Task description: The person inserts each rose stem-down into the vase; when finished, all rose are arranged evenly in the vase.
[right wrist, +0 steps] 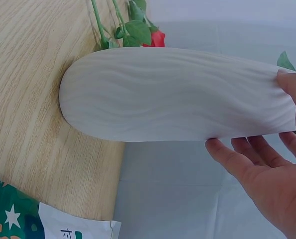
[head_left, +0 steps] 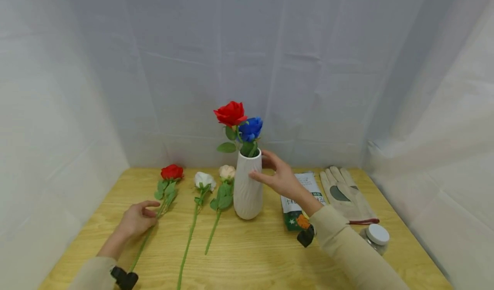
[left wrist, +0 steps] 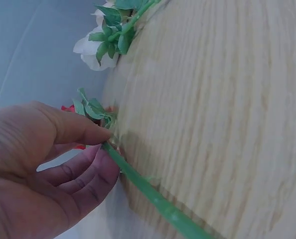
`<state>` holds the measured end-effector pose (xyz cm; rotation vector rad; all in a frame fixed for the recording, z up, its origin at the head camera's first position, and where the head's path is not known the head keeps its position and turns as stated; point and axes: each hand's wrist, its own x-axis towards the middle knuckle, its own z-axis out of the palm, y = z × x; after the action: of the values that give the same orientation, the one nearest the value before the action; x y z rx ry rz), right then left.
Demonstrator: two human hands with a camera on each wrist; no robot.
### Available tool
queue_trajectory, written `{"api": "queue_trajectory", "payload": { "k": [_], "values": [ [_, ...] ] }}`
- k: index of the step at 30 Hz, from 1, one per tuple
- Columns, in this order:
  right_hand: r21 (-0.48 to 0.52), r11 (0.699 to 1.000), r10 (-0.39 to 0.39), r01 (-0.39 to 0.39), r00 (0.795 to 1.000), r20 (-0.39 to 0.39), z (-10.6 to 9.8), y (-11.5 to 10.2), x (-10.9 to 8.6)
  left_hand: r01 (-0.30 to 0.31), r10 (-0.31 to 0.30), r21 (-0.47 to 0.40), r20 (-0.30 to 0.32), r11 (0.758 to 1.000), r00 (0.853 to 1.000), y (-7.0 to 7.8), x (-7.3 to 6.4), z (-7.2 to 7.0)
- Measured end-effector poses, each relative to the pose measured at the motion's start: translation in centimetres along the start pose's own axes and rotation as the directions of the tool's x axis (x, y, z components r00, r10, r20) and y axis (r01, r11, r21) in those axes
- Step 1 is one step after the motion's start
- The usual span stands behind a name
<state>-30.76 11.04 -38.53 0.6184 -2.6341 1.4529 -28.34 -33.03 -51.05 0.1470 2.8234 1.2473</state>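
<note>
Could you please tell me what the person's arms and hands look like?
The left hand and right hand are bare. The long sleeves are plain beige with no markings visible, and each has a small black device near its end.

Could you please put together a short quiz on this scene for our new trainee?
1. True or false: the left hand pinches the slender green stem of a leafy red rose.

2. Which holds the tall white vase with a wavy, textured surface?
A) left hand
B) right hand
C) both hands

3. How many flowers lie on the light wooden table?

Key:
1. True.
2. B.
3. Three: the red rose, a white rose and a pale peach flower.
</note>
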Motion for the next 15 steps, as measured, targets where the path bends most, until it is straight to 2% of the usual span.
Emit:
{"api": "queue_trajectory", "payload": {
  "k": [8, 15],
  "values": [
    [-0.004, 1.0, 0.007, -0.007, 1.0, 0.003, 0.0, 0.0, 0.0, 0.008, -0.008, -0.059, 0.005, 0.998, 1.0, 0.4, -0.1, -1.0],
    [-0.005, 1.0, -0.001, 0.001, 1.0, 0.004, 0.0, 0.0, 0.0, 0.035, -0.031, -0.158, 0.025, 0.987, 0.999, 2.0, -0.7, -1.9]
  ]
}}
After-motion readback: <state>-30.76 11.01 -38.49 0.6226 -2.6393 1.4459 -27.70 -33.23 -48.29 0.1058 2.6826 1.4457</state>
